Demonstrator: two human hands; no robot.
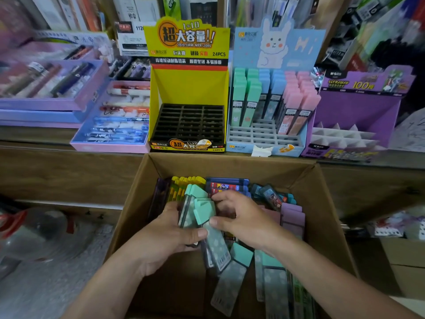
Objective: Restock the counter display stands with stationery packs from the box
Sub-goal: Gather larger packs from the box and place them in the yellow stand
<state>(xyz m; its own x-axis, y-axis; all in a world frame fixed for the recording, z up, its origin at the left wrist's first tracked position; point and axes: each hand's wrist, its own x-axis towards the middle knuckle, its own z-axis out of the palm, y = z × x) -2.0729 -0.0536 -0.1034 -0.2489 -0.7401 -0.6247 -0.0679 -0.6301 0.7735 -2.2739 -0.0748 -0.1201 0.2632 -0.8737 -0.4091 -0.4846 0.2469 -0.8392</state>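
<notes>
Both hands work inside the cardboard box (230,166). Your left hand (174,233) curls round a bundle of mint-capped lead-refill packs (203,209), and your right hand (243,222) pinches the top one. They are probably light, stiff and slick, so grip the flat sides below the cap.

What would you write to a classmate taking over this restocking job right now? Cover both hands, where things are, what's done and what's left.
Left hand grips a bunch of mint-capped packs over the cardboard box.
Right hand pinches the cap end of the same bunch.
Yellow stand: all slots empty. Rabbit stand: mint, blue and pink packs at the back, front slots empty. Purple stand: looks empty.
Done: rabbit stand partly stocked.
Left: probably slot the mint packs into the rabbit stand, then fill the other two from the box's remaining packs.
</notes>
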